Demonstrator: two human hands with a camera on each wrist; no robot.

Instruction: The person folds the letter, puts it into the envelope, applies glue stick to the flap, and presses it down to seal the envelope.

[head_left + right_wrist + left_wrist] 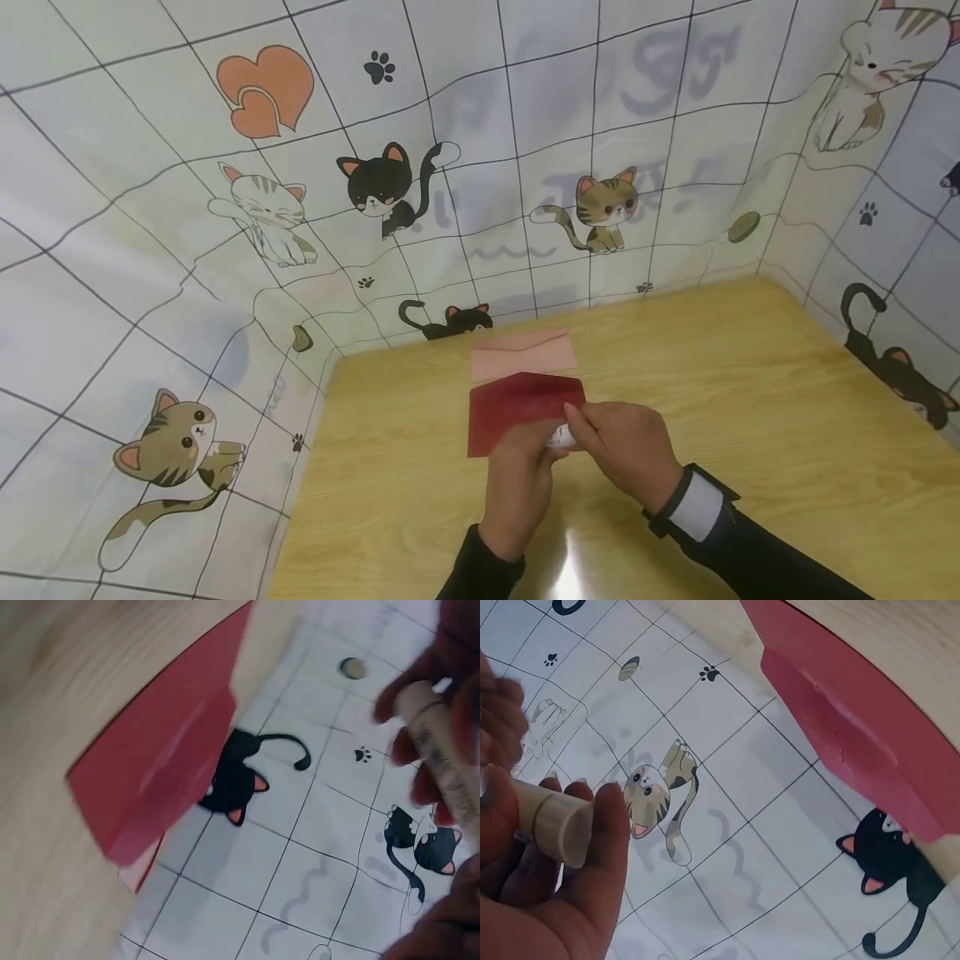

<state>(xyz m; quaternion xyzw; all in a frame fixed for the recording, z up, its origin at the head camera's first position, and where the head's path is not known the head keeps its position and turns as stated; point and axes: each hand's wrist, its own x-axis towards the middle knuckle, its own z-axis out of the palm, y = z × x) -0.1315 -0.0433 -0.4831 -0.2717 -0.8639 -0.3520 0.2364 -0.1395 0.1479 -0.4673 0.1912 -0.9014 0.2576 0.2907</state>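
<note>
A white glue stick (561, 437) is held between the two hands, above the near edge of a dark red envelope (510, 404). My left hand (519, 479) grips its barrel with curled fingers; in the left wrist view the tube's rounded end (574, 832) sticks out past the fingers. The right hand (630, 446) has its thumb and fingers curled at the other end, which it mostly hides. Printed text shows along the glue stick (439, 742) in the right wrist view. The envelope's flap is open and points away, with shiny spots on it in the left wrist view.
A pale pink envelope (521, 357) lies just behind the red one on the wood-grain table (390, 500). A sheet printed with grid lines and cartoon cats (480, 208) rises at the table's back and both sides.
</note>
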